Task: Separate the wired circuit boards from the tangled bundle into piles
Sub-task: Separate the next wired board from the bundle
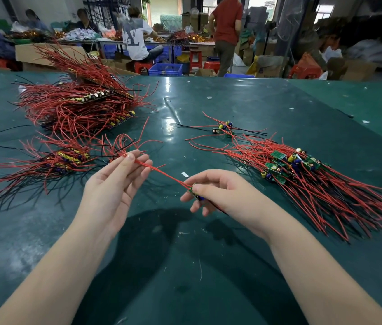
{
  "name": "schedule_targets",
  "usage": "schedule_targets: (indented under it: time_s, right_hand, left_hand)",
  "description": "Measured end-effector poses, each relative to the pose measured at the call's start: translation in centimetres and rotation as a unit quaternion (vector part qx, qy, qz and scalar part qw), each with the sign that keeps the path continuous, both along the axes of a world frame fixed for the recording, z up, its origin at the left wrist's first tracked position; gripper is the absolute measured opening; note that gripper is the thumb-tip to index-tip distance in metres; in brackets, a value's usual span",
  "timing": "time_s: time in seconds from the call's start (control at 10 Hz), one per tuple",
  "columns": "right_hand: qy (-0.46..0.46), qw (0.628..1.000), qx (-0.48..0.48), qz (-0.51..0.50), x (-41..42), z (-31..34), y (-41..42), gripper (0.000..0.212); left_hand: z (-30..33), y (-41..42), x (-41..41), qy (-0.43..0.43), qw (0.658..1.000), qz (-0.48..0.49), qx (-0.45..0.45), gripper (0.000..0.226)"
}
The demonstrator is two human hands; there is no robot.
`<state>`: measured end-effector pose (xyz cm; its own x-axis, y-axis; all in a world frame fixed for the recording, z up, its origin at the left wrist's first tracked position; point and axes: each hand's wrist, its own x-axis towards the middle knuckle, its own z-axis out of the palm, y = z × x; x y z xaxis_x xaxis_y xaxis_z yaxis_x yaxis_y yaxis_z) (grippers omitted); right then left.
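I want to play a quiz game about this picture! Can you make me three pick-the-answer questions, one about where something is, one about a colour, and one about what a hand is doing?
1. Where is the pile with loose green boards?
A. right of the hands
B. on a stool
C. in a blue crate

2. What colour are most wires?
A. yellow
B. red
C. white

3. What is the right hand doing?
A. lying flat
B. pinching a board
C. pointing up

Answers:
1 A: the board pile lies on the table, right of both hands.
2 B: red wires fill every pile.
3 B: the right hand pinches a small board; the left hand holds its wires.
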<state>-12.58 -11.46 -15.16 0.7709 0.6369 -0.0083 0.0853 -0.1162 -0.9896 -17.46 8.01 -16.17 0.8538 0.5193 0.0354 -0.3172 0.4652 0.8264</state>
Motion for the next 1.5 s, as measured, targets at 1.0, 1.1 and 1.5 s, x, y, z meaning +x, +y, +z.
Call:
schedule_targets:
  time_s: [1.0,1.1,1.5]
  right_hand:
    - [-0.364,0.787,-0.250,-0.432,3.9,1.8,-5.9,0.020]
    - [-0.330,0.760,-0.311,-0.466,4.8,1.3,-6.9,0.026]
    - [-0.352,0.755,-0.317,-0.454,5.1,-0.4,-6.4,0.025]
  left_hand:
    - [-0.3,-1.0,0.0,0.161,0.963,-0.201,0.079,0.038]
    - [-0.2,-0.9,-0.1,0.162,0.963,-0.193,0.093,0.037]
    - [-0.7,2.0,0.0,0.169,0.877,0.181,0.413,0.030]
